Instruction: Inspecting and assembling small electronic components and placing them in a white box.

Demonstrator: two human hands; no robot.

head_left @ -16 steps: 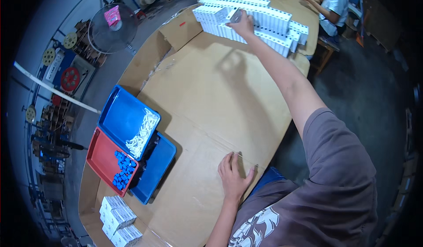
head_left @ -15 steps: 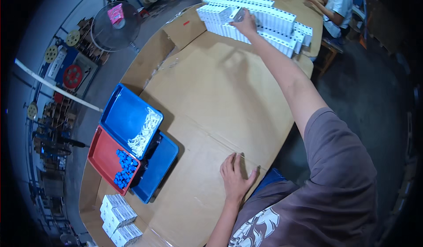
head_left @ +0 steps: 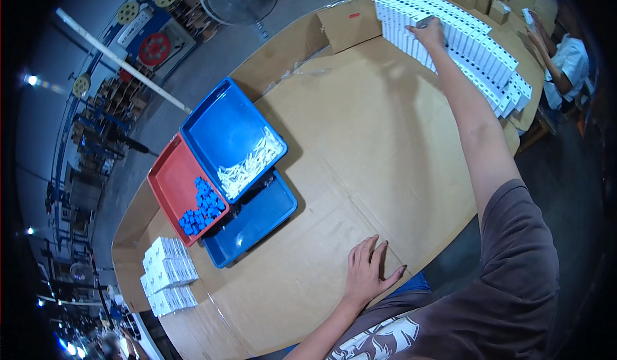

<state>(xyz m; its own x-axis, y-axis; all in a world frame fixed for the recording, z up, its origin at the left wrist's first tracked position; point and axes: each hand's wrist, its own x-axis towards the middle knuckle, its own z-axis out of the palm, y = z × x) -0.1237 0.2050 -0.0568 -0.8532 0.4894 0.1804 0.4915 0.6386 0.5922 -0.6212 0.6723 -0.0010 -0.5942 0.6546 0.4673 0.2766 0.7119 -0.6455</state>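
Rows of white boxes (head_left: 479,50): ahead and to the right of your left hand, directly under your right. Boxes packed upright, side by side; the long axis of the rows slants from just left of your right hand across to its right, coming nearer to you at that end. Your right hand (head_left: 430,33) is the near one, at the rows themselves, toward their left end; your left hand (head_left: 366,276) sits well apart from them, close to your body.

Right hand: arm at long reach, thumb and fingers bent in around a small grey-looking piece (head_left: 423,22) at the top of the rows. Reads as a narrow grip. Cannot tell whether the piece is seated or lifted.

Left hand: palm down by the near edge of the worktop (head_left: 360,141), fingers loosely spread, thumb out to the side, nothing in it.

Left of your left hand: lower blue tray (head_left: 257,218); beyond it, upper blue tray (head_left: 222,122) with white slips (head_left: 254,164), and red tray (head_left: 172,180) with blue pieces (head_left: 204,207). Farther left, a stack of white boxes (head_left: 168,273). Past your right hand, a co-worker (head_left: 567,64) holds a pale item (head_left: 528,19).
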